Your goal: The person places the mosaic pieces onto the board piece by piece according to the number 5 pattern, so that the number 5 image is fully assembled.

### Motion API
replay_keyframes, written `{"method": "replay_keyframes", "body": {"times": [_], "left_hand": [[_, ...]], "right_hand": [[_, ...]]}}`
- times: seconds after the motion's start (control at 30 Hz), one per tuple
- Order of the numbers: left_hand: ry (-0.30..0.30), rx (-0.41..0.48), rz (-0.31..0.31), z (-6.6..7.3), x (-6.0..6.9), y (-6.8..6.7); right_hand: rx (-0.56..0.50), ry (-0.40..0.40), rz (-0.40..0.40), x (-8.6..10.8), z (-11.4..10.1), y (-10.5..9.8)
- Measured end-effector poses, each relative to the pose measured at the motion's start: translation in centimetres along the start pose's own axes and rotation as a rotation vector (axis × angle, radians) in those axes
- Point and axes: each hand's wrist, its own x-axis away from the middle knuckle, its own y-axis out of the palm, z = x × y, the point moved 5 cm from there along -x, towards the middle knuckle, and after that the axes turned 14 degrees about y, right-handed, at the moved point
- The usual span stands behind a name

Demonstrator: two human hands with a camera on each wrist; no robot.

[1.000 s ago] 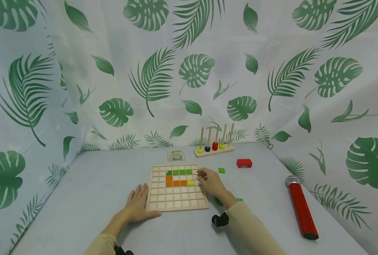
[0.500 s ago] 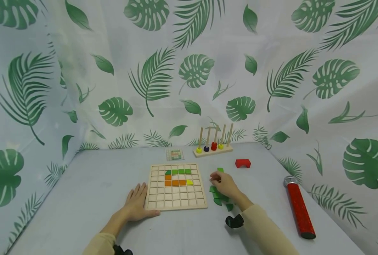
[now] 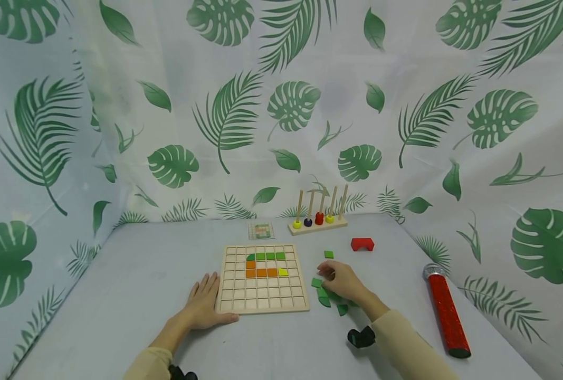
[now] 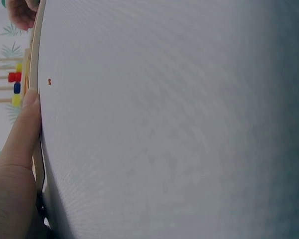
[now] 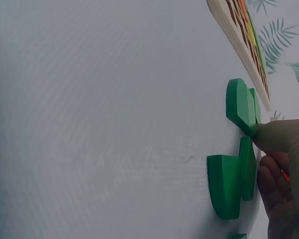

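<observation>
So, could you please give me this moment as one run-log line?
left hand: flat beside grid board | right hand: at loose green tiles, grip unclear | on board: placed green tiles, orange tiles, yellow tile

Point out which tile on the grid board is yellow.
The yellow tile ends the lower row at the right, beside three orange tiles; every other tile on the board is orange or green.
</observation>
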Motion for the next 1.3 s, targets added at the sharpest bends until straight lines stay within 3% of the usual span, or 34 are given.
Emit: {"method": "replay_keyframes", "body": {"times": [0.33,0.87,1.13,1.3], "left_hand": [[-0.002,0.003,-0.001,-0.1,-0.1,0.1],[0.027,0.015,0.029,-0.1,-0.1,0.1],[0.03,-0.024,0.028,-1.0,-0.3,0.8],[0.026,0.005,0.023,-0.6,-0.2,0.5]], "right_hand": [[-0.001,-0.028,-0.008,0.7,-0.3,0.2],[0.015,-0.065,0.08,0.4,-0.9,0.8],[-0.034,0.016,0.073,0.0,-0.4,0.3],[-0.069,0.021,0.108,0.1,0.3,-0.3]]}}
